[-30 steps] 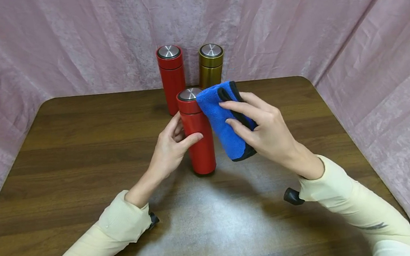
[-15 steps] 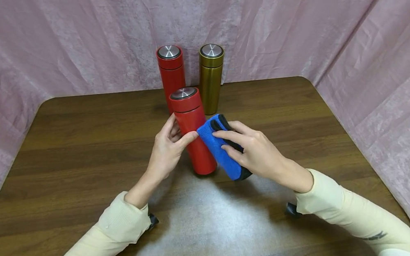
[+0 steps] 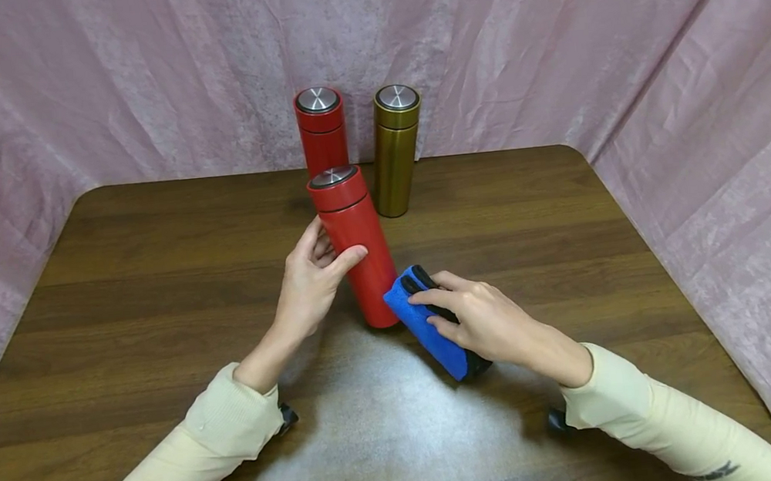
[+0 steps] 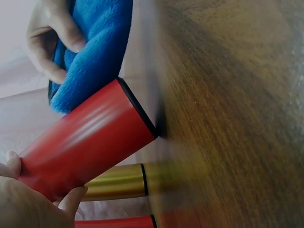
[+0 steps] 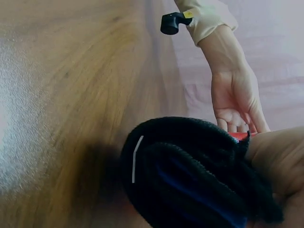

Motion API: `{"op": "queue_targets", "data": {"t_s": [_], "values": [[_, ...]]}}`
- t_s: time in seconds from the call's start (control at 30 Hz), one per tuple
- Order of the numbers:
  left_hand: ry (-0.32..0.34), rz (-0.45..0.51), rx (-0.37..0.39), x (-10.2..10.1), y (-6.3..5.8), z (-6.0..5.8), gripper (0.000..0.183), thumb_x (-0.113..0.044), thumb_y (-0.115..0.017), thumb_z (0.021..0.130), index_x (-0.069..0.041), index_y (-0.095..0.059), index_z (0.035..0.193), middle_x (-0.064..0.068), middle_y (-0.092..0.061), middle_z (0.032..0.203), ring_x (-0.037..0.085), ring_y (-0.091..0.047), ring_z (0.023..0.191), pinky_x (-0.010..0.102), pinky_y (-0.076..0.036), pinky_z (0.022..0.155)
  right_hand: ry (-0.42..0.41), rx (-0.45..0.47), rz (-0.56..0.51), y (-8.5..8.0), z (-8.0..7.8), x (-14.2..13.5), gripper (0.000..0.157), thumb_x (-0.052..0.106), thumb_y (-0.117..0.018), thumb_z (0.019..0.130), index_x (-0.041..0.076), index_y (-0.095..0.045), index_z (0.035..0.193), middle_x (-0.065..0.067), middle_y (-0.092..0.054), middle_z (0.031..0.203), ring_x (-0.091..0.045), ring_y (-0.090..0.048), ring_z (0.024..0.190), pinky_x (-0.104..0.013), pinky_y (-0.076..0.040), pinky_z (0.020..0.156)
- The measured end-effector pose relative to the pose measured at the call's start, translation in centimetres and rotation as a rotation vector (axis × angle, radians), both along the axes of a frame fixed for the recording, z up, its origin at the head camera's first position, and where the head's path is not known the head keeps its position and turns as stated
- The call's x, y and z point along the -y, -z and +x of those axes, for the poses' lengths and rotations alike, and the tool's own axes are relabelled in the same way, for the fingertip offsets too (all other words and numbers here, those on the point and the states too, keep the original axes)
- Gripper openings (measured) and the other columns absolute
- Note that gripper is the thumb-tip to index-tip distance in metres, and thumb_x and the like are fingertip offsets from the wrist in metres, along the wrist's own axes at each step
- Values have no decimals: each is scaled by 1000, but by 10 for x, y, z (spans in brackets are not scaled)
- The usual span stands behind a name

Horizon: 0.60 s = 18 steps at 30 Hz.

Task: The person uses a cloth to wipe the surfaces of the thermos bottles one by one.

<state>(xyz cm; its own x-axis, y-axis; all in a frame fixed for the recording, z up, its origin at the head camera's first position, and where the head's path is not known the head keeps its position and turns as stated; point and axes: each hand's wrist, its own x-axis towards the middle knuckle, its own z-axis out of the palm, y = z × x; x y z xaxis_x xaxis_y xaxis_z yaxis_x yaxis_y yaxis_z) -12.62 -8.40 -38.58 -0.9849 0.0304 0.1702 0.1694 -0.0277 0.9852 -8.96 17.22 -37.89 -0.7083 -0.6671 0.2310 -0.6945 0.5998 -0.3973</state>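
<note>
A red thermos flask (image 3: 357, 235) with a silver-topped lid leans to the left over the table. My left hand (image 3: 308, 287) grips its side, thumb across the front and fingers behind. In the left wrist view the flask's black-rimmed base (image 4: 137, 108) is tilted, one edge at or close to the tabletop. Low on the flask's right side, my right hand (image 3: 483, 316) pinches a folded blue cloth (image 3: 430, 337) with black edging. The cloth touches the flask near its base. The right wrist view shows mostly the cloth's dark folded edge (image 5: 185, 166).
Behind stand a second red flask (image 3: 323, 134), partly hidden by the held one, and a gold flask (image 3: 395, 162), both upright. The brown wooden table (image 3: 154, 294) ends at a pink curtain (image 3: 203, 80) at the back and right.
My right hand has moved the cloth from the flask's top down to near its base. The held flask has tilted to the left in my left hand. The back flasks stay put.
</note>
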Motion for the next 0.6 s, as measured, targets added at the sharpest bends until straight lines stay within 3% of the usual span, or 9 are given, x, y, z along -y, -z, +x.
{"op": "queue_targets", "data": {"t_s": [0.2,0.47,0.6], "values": [[-17,17,13,-1,-1,1,70,-1,-77,92,-6,-45,154,18,-65,132,30,-66,117,33,-55,101,-5,65,88,-1,2,-1,35,8,-77,92,13,-74,127,-7,-63,115,-13,-61,75,-26,-54,64],[-43,39,48,-1,0,5,72,-3,-77,93,-8,-43,156,17,-63,136,28,-64,120,34,-53,104,-62,180,165,-4,0,-6,33,9,-78,92,14,-75,124,-1,-62,105,-9,-53,68,-22,-46,57],[-62,95,82,1,-1,8,72,-3,-76,93,-10,-43,157,15,-62,137,26,-64,121,34,-53,104,-106,226,182,-5,-2,-10,33,11,-77,93,16,-74,126,2,-62,101,-8,-52,71,-24,-46,60]]}}
